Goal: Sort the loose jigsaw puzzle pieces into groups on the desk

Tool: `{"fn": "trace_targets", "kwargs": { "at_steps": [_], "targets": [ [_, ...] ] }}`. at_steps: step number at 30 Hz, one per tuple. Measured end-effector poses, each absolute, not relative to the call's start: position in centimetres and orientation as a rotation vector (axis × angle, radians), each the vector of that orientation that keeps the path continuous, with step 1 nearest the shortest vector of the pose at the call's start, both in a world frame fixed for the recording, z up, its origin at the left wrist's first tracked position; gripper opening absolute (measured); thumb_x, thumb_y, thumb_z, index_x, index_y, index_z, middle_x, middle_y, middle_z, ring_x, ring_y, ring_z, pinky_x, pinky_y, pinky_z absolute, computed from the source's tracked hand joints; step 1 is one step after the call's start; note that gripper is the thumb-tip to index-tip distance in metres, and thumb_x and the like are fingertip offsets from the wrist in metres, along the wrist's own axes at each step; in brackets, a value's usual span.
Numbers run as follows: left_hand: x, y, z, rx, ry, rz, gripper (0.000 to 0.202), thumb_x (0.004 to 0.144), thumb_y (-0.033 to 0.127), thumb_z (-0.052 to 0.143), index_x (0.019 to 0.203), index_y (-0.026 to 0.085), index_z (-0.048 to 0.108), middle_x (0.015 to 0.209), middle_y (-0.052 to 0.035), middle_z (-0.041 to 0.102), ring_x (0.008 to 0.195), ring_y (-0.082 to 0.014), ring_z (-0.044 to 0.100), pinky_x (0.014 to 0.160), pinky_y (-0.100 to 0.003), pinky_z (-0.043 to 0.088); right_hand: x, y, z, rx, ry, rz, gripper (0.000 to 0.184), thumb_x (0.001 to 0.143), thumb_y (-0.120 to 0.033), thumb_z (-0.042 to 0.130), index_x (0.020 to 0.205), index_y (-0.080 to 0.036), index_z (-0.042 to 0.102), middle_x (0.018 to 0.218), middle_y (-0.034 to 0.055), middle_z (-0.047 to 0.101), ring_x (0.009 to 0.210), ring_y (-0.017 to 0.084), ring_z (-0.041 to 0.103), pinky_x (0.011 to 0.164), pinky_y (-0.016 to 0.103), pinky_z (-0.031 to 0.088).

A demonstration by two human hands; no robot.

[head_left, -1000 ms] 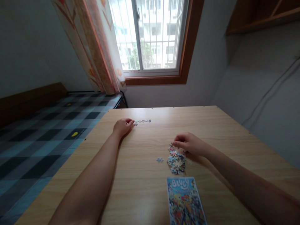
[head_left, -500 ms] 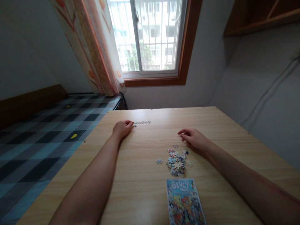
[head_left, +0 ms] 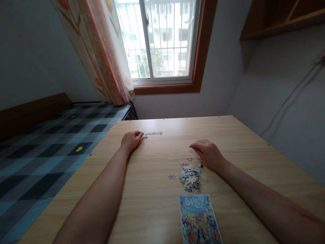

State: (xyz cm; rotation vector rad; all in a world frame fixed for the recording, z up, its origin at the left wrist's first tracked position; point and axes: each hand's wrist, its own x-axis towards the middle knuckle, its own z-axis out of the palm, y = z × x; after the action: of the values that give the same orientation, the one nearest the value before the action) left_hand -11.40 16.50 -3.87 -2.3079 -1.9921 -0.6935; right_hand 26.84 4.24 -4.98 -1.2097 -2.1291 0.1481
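My left hand [head_left: 132, 140] rests on the table with fingers curled. Its fingertips meet the left end of a short row of joined jigsaw puzzle pieces [head_left: 153, 133]; a further puzzle piece [head_left: 145, 137] lies just below the row. Whether anything is pinched there is hidden. Just beyond the loose pile of puzzle pieces [head_left: 190, 179], my right hand [head_left: 207, 153] is closed, thumb and fingers together and pointing left. I cannot make out what it holds, if anything. Between the hand and the pile lies a single piece [head_left: 189, 159].
A small pair of pieces [head_left: 172, 176] lies left of the pile. Nearer to me is a colourful "Bluey" puzzle box [head_left: 200, 218]. The wooden table [head_left: 147, 203] reaches toward a window [head_left: 170, 44]. A bed with a checked cover [head_left: 58, 152] stands at the left.
My right hand has shifted slightly left, and its fingers have drawn together. My left hand stays by the row. The whole view has moved very slightly.
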Motion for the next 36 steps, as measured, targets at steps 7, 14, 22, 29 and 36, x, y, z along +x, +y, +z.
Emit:
{"fn": "trace_targets", "kwargs": {
  "at_steps": [7, 14, 22, 29, 36],
  "targets": [
    [-11.1, 16.3, -3.6, -2.307, -2.003, -0.71, 0.039, 0.086, 0.049, 0.049, 0.094, 0.023, 0.077, 0.088, -0.0064, 0.077, 0.08, -0.0219, 0.068, 0.066, -0.027, 0.045, 26.9, 4.3, -5.3, -1.1, -2.071, 0.262, 0.021, 0.092, -0.02, 0.05, 0.095, -0.019, 0.071, 0.096, 0.007, 0.07, 0.09, 0.016, 0.063, 0.083, 0.029, 0.049],
    [-11.0, 16.0, -3.3, -2.3, -1.917, -0.702, 0.037, 0.088, 0.046, 0.048, 0.092, 0.022, 0.076, 0.086, -0.0066, 0.075, 0.077, -0.0212, 0.066, 0.066, -0.028, 0.044, 27.3, 4.5, -5.6, -1.172, -1.907, 0.213, 0.021, 0.09, -0.025, 0.052, 0.093, -0.018, 0.071, 0.09, 0.0065, 0.069, 0.082, 0.016, 0.061, 0.075, 0.028, 0.048],
    [-4.0, 13.3, -0.6, -2.602, -1.478, -0.601, 0.03, 0.09, 0.039, 0.048, 0.096, 0.027, 0.075, 0.087, -0.0032, 0.071, 0.072, -0.0164, 0.062, 0.068, -0.028, 0.045, 28.4, 6.1, -6.5, -1.337, -1.622, 0.321, 0.024, 0.083, -0.031, 0.056, 0.09, -0.016, 0.073, 0.083, 0.0063, 0.07, 0.067, 0.015, 0.056, 0.063, 0.027, 0.044],
    [1.1, 10.2, -1.3, -2.849, -1.206, -0.25, 0.03, 0.092, 0.04, 0.048, 0.105, 0.031, 0.074, 0.095, -0.004, 0.07, 0.075, -0.0151, 0.064, 0.07, -0.027, 0.046, 28.4, 6.1, -6.9, -1.302, -1.619, 0.319, 0.023, 0.082, -0.029, 0.056, 0.088, -0.016, 0.073, 0.082, 0.0056, 0.07, 0.065, 0.013, 0.056, 0.063, 0.025, 0.044],
    [1.7, 9.2, -2.5, -2.826, -1.247, -0.295, 0.029, 0.092, 0.04, 0.048, 0.102, 0.032, 0.075, 0.097, -0.002, 0.068, 0.074, -0.0135, 0.062, 0.071, -0.026, 0.046, 28.2, 6.1, -6.9, -1.277, -1.658, 0.301, 0.021, 0.082, -0.028, 0.056, 0.087, -0.017, 0.073, 0.079, 0.004, 0.069, 0.064, 0.012, 0.055, 0.062, 0.024, 0.044]
  ]
}}
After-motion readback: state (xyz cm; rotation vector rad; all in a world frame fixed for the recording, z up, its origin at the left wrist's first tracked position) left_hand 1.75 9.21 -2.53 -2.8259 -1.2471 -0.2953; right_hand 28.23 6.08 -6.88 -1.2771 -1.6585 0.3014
